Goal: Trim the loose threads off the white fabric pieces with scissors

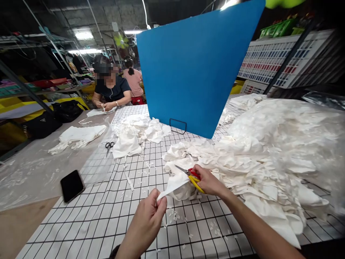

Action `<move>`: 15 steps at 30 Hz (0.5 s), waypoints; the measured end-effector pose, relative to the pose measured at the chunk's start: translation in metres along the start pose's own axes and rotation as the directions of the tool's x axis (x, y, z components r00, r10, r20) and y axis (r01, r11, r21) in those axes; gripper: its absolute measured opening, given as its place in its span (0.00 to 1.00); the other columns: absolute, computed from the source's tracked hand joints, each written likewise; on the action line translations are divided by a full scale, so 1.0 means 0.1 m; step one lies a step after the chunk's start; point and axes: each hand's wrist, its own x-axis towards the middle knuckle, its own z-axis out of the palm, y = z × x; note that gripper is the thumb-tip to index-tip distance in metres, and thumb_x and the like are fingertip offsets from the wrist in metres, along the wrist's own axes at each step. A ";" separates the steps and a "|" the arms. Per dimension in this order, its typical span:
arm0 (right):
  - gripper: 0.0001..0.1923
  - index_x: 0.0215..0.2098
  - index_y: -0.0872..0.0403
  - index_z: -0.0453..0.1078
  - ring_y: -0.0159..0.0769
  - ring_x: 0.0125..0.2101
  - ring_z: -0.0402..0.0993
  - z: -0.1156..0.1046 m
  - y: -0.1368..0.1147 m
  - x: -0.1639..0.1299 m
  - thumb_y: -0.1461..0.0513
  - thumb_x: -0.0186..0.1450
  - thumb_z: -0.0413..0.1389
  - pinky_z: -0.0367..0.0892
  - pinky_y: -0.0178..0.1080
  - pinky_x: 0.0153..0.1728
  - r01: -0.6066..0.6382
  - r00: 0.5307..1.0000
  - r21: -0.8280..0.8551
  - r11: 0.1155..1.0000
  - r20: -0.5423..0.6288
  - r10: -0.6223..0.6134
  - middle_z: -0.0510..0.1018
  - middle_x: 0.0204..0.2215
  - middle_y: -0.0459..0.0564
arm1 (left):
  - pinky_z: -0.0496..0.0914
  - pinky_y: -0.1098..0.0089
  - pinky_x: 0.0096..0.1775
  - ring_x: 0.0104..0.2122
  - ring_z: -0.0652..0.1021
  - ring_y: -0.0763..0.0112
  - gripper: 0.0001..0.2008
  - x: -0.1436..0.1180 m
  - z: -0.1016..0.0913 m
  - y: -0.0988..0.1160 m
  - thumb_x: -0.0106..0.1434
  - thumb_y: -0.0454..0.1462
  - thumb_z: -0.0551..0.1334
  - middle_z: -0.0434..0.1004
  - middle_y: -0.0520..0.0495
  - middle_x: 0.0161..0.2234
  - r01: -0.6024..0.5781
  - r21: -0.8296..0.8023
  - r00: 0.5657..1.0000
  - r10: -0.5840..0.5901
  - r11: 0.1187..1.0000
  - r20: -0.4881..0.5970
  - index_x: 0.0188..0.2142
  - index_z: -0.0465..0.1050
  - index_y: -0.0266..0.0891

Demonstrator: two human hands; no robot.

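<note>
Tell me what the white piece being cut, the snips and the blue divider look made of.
White piece: thin woven cloth by its soft creases, pinched by the left hand. Snips in the right hand: bare metal blades, glossy yellow and red handles, likely plastic. Blue divider: stiff matte sheet, probably plastic.

Dim workshop, ceiling strip lights [84,35], blue divider board [196,68], gridded table [107,212].

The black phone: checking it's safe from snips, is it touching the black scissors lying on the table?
Apart. The head view shows the black phone and black scissors separated by bare table.
</note>
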 end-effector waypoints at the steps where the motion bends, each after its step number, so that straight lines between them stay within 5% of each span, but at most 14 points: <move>1: 0.08 0.24 0.52 0.66 0.31 0.19 0.64 0.04 0.06 -0.02 0.66 0.50 0.61 0.56 0.33 0.19 -0.007 0.998 -0.050 0.999 0.058 0.010 0.71 0.18 0.42 | 0.50 0.71 0.25 0.20 0.57 0.73 0.17 0.00 -0.02 -0.04 0.67 0.48 0.53 0.56 0.56 0.19 0.001 0.079 0.999 0.001 0.997 -0.032 0.27 0.55 0.42; 4: 0.08 0.28 0.52 0.65 0.31 0.20 0.62 -0.04 0.07 0.00 0.63 0.52 0.61 0.55 0.32 0.19 -0.073 0.987 -0.044 0.996 0.142 0.078 0.71 0.20 0.42 | 0.53 0.71 0.26 0.21 0.63 0.69 0.11 0.01 -0.07 -0.12 0.68 0.47 0.52 0.61 0.56 0.18 -0.005 0.201 0.999 0.014 0.980 -0.047 0.41 0.64 0.44; 7: 0.12 0.29 0.52 0.65 0.31 0.21 0.62 -0.30 -0.20 0.09 0.59 0.51 0.64 0.53 0.32 0.19 -0.087 0.970 -0.081 0.993 0.222 0.103 0.71 0.22 0.43 | 0.56 0.71 0.28 0.23 0.67 0.67 0.14 0.01 -0.11 -0.11 0.69 0.46 0.50 0.66 0.55 0.21 -0.089 0.257 0.996 0.083 0.962 0.037 0.49 0.67 0.46; 11: 0.12 0.28 0.51 0.62 0.30 0.21 0.61 -0.55 -0.86 0.28 0.56 0.56 0.61 0.50 0.33 0.19 0.146 0.955 -0.369 0.918 0.293 -0.034 0.71 0.22 0.44 | 0.62 0.70 0.34 0.31 0.72 0.65 0.14 0.00 -0.11 0.01 0.69 0.44 0.53 0.73 0.48 0.30 -0.220 0.187 0.975 0.209 0.957 0.074 0.36 0.75 0.44; 15: 0.11 0.30 0.51 0.64 0.29 0.21 0.61 -0.31 -1.50 0.53 0.58 0.56 0.62 0.47 0.32 0.22 0.421 0.902 -0.566 0.709 0.342 -0.263 0.70 0.22 0.43 | 0.66 0.67 0.43 0.40 0.74 0.62 0.13 -0.03 0.06 0.11 0.67 0.43 0.57 0.76 0.44 0.37 -0.227 -0.176 0.966 0.244 0.958 0.084 0.36 0.78 0.42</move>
